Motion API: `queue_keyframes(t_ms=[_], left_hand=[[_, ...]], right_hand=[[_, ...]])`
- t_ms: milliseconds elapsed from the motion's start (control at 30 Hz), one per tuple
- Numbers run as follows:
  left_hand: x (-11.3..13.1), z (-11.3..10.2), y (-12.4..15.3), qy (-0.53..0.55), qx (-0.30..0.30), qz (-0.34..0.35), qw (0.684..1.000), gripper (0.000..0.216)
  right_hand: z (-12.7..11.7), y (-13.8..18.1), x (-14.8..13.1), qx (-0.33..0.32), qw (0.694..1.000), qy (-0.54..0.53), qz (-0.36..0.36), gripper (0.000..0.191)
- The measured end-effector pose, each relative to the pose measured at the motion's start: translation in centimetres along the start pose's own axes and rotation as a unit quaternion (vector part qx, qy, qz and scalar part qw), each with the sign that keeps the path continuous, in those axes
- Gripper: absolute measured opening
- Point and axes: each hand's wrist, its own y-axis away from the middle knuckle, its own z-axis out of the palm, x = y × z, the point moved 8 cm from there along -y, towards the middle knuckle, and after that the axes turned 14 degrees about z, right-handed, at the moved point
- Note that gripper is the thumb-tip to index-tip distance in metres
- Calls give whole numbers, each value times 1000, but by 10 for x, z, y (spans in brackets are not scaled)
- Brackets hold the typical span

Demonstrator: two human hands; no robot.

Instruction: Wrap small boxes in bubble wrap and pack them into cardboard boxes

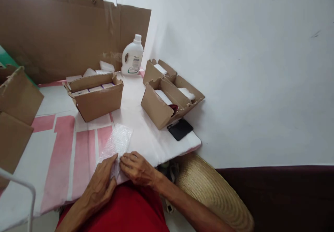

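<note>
Nearer me than the open brown cardboard box (100,103), my left hand (101,178) grips the clear bubble-wrap sheet (119,139); my right hand (137,169) curls against it, pinching or not I can't tell from here. Folding seems begun, the far end unfolded.

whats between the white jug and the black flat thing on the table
In the head view, a cluster of open cardboard boxes stands between the white jug and the black flat thing.
</note>
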Motion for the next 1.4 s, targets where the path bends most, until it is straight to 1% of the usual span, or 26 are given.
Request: queue_keyframes(t_ms=[67,133,233,300,367,433,500,567,633,700,767,867,1000,1100,1200,1267,1300,1333,1400], left_hand=[[-14,-1,3,74,10,-51,996,72],[-28,1,2,147,7,-97,984,67],[-42,-3,-5,208,9,-151,967,54],[-45,-11,-12,229,16,-172,958,45],[-43,-22,-19,229,15,-173,958,39],[-39,-36,-21,198,4,-162,967,39],[-37,-45,-19,166,-17,-147,975,46],[-39,-46,-11,155,-39,-142,977,53],[-45,-42,-2,148,-40,-155,976,46],[-51,-37,3,145,-19,-177,973,33],[-55,-31,3,154,0,-197,968,30],[-55,-26,-4,144,16,-211,967,31],[-52,-26,-12,61,31,-191,979,33],[-54,-22,-11,18,38,-194,980,34],[-52,-22,-11,-18,62,-185,981,34],[-40,-29,-13,-78,98,-140,982,38],[-31,-33,-15,-113,111,-102,982,41],[-21,-35,-17,-141,115,-58,982,43],[-4,-31,-19,-173,88,29,981,40]], right_hand=[[2,3,-18,1,1000,4,-16,19],[5,1,-26,13,1000,14,-23,19],[12,-6,-27,4,999,15,-32,19],[17,-9,-25,-15,999,0,-32,21],[18,-8,-18,-22,999,-38,-7,22],[14,-4,-6,-6,993,-108,56,21],[9,2,9,21,969,-202,142,21],[8,8,24,34,927,-294,230,23],[10,13,34,30,880,-360,309,23],[12,16,41,31,841,-394,370,20],[12,18,45,41,817,-405,409,18],[10,19,49,78,805,-395,435,14],[9,20,52,123,815,-345,449,10],[12,20,53,147,822,-307,456,10],[15,20,54,160,819,-291,469,10],[19,20,57,151,814,-284,485,11],[21,20,59,144,812,-281,491,11],[22,20,61,139,811,-278,495,12],[23,20,64,133,813,-277,495,12]])
